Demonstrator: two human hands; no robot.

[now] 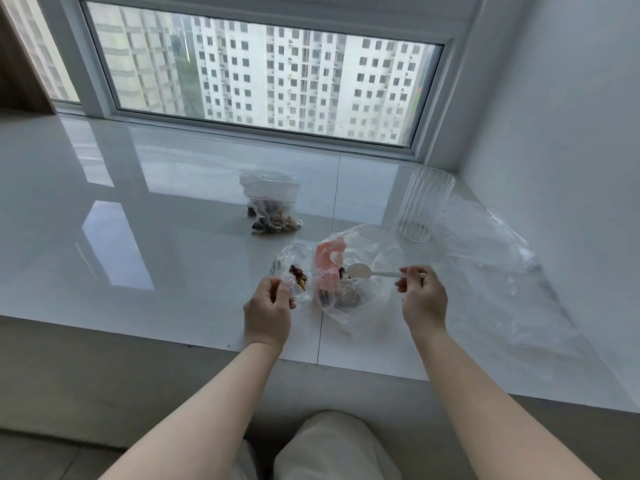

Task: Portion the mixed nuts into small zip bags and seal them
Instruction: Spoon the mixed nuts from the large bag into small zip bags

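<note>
While the left hand [268,306] grips the small bag [292,273] near the worktop's [173,188] front edge, the right hand [420,292], pinching the spoon [367,271], should scoop from the nut bag [349,275] and tip level portions in.

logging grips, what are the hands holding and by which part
Left hand grips the small zip bag by its lower edge; right hand pinches the white spoon by its handle end.
</note>
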